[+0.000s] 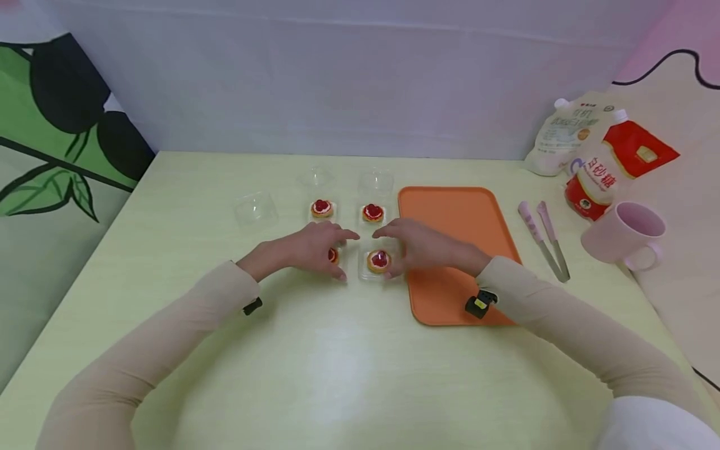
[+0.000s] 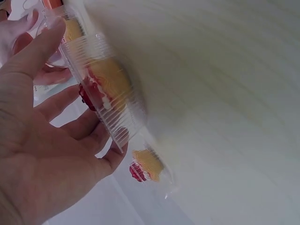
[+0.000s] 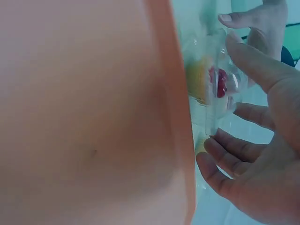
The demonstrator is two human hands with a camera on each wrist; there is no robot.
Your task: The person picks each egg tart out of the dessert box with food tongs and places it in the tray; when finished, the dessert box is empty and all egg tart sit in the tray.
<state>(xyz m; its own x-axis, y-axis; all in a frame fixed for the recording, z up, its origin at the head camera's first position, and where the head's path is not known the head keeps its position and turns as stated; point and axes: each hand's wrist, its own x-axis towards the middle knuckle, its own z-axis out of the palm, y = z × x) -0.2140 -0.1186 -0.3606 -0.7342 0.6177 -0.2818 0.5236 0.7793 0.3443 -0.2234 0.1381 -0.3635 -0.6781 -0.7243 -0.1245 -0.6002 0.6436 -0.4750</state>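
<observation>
Above the front left tart (image 1: 333,255), my left hand (image 1: 315,247) is spread, palm down, hiding much of its clear box. In the left wrist view, thumb and little finger lie along the rim of that clear plastic box (image 2: 124,133), with a red-topped tart in it. My right hand (image 1: 419,244) is at the right side of the front right tart (image 1: 379,260). In the right wrist view, a clear dome lid (image 3: 236,84) covers that tart, thumb and loosely bent fingers about its rim. Just behind sit two more tarts, left (image 1: 321,208) and right (image 1: 372,212), in clear boxes.
Clear lids stand up behind the back tarts, and another clear plastic piece (image 1: 255,209) lies left. An orange tray (image 1: 450,206) is under my right forearm. Further right are two pink-handled knives (image 1: 544,240), a pink mug (image 1: 610,237), a red-white bag (image 1: 599,181) and a white pouch (image 1: 562,140).
</observation>
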